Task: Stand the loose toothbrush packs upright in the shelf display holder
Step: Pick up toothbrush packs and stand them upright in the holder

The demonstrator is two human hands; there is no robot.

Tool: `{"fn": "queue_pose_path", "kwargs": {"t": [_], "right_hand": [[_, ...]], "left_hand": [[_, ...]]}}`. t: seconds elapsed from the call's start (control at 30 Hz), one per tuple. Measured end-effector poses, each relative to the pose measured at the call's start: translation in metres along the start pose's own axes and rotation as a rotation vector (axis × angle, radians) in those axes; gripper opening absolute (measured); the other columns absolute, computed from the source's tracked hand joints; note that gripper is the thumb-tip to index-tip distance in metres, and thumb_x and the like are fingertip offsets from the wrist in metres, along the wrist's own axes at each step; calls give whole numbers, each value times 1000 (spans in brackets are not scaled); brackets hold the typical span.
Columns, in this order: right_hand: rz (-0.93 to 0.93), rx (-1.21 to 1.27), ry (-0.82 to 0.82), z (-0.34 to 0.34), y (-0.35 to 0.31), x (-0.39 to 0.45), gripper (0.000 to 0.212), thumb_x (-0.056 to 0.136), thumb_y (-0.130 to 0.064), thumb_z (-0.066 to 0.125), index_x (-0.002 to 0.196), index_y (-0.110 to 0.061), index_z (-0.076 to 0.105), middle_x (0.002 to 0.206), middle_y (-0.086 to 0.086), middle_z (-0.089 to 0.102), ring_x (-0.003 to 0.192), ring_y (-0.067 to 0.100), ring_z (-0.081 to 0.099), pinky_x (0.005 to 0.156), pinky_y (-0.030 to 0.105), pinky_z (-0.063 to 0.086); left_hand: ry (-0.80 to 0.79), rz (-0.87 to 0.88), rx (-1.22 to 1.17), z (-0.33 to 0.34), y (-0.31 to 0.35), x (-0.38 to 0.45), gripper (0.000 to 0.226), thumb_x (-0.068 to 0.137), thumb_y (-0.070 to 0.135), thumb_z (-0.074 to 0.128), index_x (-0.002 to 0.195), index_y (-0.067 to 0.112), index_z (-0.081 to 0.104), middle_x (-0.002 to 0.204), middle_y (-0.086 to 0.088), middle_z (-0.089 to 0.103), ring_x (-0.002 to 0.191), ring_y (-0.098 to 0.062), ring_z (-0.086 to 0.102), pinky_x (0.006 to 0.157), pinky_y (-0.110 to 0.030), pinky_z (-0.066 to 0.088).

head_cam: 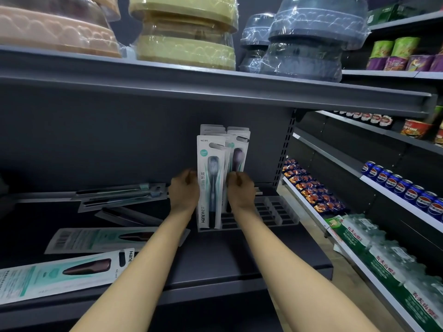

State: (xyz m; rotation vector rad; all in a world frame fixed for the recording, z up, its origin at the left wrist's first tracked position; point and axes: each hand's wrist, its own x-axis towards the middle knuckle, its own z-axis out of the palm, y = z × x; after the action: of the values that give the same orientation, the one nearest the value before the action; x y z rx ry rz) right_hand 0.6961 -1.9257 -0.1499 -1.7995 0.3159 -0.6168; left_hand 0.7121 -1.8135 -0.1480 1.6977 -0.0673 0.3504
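Observation:
Several toothbrush packs stand upright in a clear slotted display holder point(275, 213) on the dark shelf. The front pack point(211, 180) is white with a grey-blue brush and sits in the holder's near left slot. My left hand point(184, 190) grips its left edge. My right hand point(241, 188) pinches its right edge, fingers curled. Behind it stand more packs point(237, 149), one with a purple brush. Loose packs lie flat to the left: one near the front edge point(62, 274), one behind it point(96, 238), and several further back point(119, 197).
The shelf above point(215, 85) carries wrapped stacks of plastic basins. To the right, a second shelving unit holds snack packets point(314, 190), blue drink cans point(402, 185), cup noodles and bottled water packs point(383, 255). A perforated upright point(285, 152) bounds the shelf's right side.

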Motion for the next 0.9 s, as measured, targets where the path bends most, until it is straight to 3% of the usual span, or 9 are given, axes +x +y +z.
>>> {"fn": "queue_pose_path", "kwargs": {"t": [0.1, 0.27, 0.33, 0.5, 0.6, 0.67, 0.73, 0.83, 0.9], "right_hand": [[-60, 55, 34, 0, 1, -8, 35, 96, -17, 39, 62, -16, 42, 59, -3, 43, 58, 10, 39, 56, 22, 32], [-154, 73, 14, 4, 9, -15, 32, 97, -20, 42, 67, -10, 49, 65, 5, 47, 66, 14, 43, 65, 27, 34], [-154, 45, 0, 4, 11, -13, 34, 97, -21, 43, 65, -10, 49, 65, 4, 49, 65, 14, 44, 66, 27, 35], [-164, -115, -55, 2, 4, -14, 44, 99, -25, 34, 56, -19, 34, 66, 4, 46, 63, 16, 43, 62, 26, 29], [-162, -88, -77, 1, -1, -18, 42, 100, -26, 30, 68, -9, 51, 78, 9, 53, 76, 20, 48, 61, 27, 29], [-154, -75, -93, 2, -2, -20, 43, 101, -27, 28, 92, 0, 60, 91, 14, 59, 87, 21, 52, 73, 23, 32], [-142, -63, -111, 5, 0, -19, 48, 101, -30, 27, 107, 5, 59, 106, 21, 62, 100, 27, 56, 80, 24, 35], [-158, -69, -128, 10, -2, -20, 62, 92, -51, 22, 96, -2, 59, 101, 17, 62, 98, 25, 57, 83, 33, 40], [-175, -79, -134, 12, -1, -22, 55, 83, -60, 17, 88, -16, 50, 93, 7, 54, 91, 16, 49, 80, 29, 35]], "left_hand": [[26, -28, -93, 3, 2, -10, 32, 95, 15, 38, 78, -6, 55, 76, -13, 56, 72, -16, 48, 72, -28, 37], [-17, -12, -170, 8, 14, -27, 34, 99, 28, 34, 75, 14, 54, 72, 6, 53, 68, 0, 46, 63, -19, 36], [-59, 18, -128, 9, 13, -26, 33, 98, 28, 36, 77, 10, 55, 73, 3, 54, 70, -5, 47, 65, -16, 37], [-113, -12, -21, 9, 17, -21, 33, 98, 29, 34, 83, 8, 54, 72, 3, 53, 70, -7, 49, 70, -26, 37], [-135, -24, 40, 10, 14, -17, 40, 98, 33, 30, 96, 1, 54, 101, -18, 61, 101, -28, 56, 92, -36, 42], [-165, -53, 118, 10, 12, -16, 50, 97, 36, 27, 122, -2, 48, 130, -24, 50, 127, -34, 40, 109, -46, 32], [-199, -85, 158, 9, 12, -16, 53, 97, 37, 26, 135, 3, 38, 142, -21, 39, 137, -30, 28, 114, -45, 24], [-242, -93, 174, 7, 13, -16, 55, 97, 39, 25, 142, 8, 30, 149, -16, 30, 141, -28, 19, 117, -44, 19], [-264, -94, 167, 5, 14, -16, 56, 97, 40, 25, 143, 9, 27, 151, -14, 28, 142, -27, 18, 117, -45, 18]]}}
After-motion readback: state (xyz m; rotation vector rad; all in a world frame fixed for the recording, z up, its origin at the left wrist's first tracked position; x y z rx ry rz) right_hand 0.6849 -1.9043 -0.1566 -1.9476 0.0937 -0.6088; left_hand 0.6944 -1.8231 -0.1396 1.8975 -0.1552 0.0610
